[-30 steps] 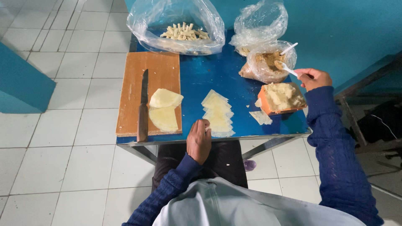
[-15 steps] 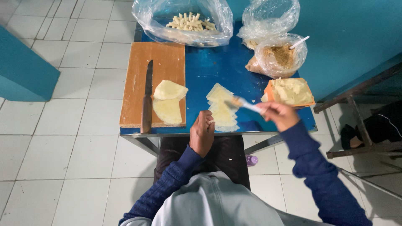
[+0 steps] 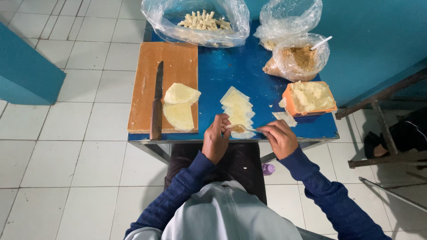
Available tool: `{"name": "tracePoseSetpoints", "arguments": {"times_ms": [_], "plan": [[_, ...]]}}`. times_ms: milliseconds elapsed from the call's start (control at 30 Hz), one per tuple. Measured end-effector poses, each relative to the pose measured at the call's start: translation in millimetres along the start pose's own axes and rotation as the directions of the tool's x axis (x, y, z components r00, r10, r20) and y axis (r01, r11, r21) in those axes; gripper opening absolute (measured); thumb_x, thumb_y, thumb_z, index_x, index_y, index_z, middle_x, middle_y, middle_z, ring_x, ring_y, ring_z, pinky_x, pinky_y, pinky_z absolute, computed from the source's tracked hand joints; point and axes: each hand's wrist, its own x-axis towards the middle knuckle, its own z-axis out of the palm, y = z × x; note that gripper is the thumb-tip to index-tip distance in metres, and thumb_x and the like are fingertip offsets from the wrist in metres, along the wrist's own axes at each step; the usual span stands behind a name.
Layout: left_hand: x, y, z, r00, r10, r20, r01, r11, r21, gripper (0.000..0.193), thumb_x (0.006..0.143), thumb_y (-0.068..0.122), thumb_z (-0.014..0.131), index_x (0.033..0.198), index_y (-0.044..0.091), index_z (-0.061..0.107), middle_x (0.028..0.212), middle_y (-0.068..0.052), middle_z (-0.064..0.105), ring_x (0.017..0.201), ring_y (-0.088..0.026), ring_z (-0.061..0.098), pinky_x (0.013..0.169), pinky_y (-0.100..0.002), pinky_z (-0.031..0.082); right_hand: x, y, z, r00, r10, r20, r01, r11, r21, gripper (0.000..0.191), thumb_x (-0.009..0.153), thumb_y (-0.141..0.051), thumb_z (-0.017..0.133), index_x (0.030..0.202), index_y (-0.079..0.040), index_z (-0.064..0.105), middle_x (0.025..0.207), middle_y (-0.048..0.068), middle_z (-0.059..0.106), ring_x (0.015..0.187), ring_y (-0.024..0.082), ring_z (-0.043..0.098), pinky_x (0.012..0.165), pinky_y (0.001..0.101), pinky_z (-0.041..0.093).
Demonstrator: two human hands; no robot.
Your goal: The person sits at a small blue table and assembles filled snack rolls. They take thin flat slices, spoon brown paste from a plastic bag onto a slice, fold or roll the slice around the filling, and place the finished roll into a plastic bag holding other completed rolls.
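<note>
I am pinching a small white spoon (image 3: 243, 129) in my right hand (image 3: 278, 138), its filling over the thin, floppy, tear-prone wrapper (image 3: 240, 131) my left hand (image 3: 216, 140) is pressing by its edge near the blue table's (image 3: 222, 71) front edge.

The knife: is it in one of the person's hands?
No, the knife lies on the cutting board, apart from the left hand and right hand.
</note>
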Motion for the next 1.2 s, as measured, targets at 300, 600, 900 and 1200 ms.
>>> {"name": "tracePoseSetpoints", "arguments": {"times_ms": [300, 600, 900, 1200], "plan": [[0, -7, -4, 0.996, 0.007, 0.086, -0.006, 1.0, -0.013, 0.042, 0.086, -0.012, 0.068, 0.123, 0.0, 0.053, 0.094, -0.012, 0.066, 0.08, -0.02, 0.07, 0.071, -0.029, 0.057, -13, 17, 7, 0.96, 0.277, 0.037, -0.28, 0.947, 0.157, 0.02, 0.091, 0.001, 0.069, 0.107, -0.009, 0.076, 0.094, 0.007, 0.069, 0.081, 0.02, 0.066, 0.069, 0.0307, 0.051], [1, 1, -17, 0.97, 0.08, 0.231, -0.093, 0.995, 0.045, 0.059, 0.073, -0.006, 0.08, 0.125, 0.0, 0.054, 0.106, -0.015, 0.065, 0.092, -0.029, 0.064, 0.081, -0.038, 0.055, -14, 83, -13, 0.844, 0.508, 0.17, -0.52, 0.7, 0.49, 0.026, 0.1, -0.009, 0.062, 0.122, -0.005, 0.074, 0.09, 0.0, 0.069, 0.076, 0.006, 0.058, 0.071, 0.0234, 0.049], [-3, 3, -16, 0.955, 0.176, 0.24, -0.217, 0.964, 0.154, 0.043, 0.08, -0.001, 0.076, 0.12, 0.0, 0.06, 0.115, -0.015, 0.066, 0.107, -0.036, 0.062, 0.091, -0.041, 0.053, 90, 154, -64, 0.945, 0.035, -0.324, -0.167, 0.905, -0.392, 0.007, 0.106, -0.008, 0.067, 0.112, -0.004, 0.068, 0.104, 0.014, 0.07, 0.095, 0.029, 0.066, 0.089, 0.0426, 0.052], [0, 9, -13, 0.949, 0.205, 0.238, -0.251, 0.951, 0.179, 0.037, 0.083, 0.003, 0.074, 0.117, -0.001, 0.061, 0.116, -0.016, 0.065, 0.11, -0.038, 0.06, 0.093, -0.043, 0.051, 1, 11, 3, 0.97, 0.233, 0.065, -0.233, 0.972, -0.005, 0.02, 0.082, -0.01, 0.077, 0.101, -0.011, 0.071, 0.093, 0.008, 0.07, 0.087, 0.028, 0.068, 0.077, 0.0385, 0.053]]}}
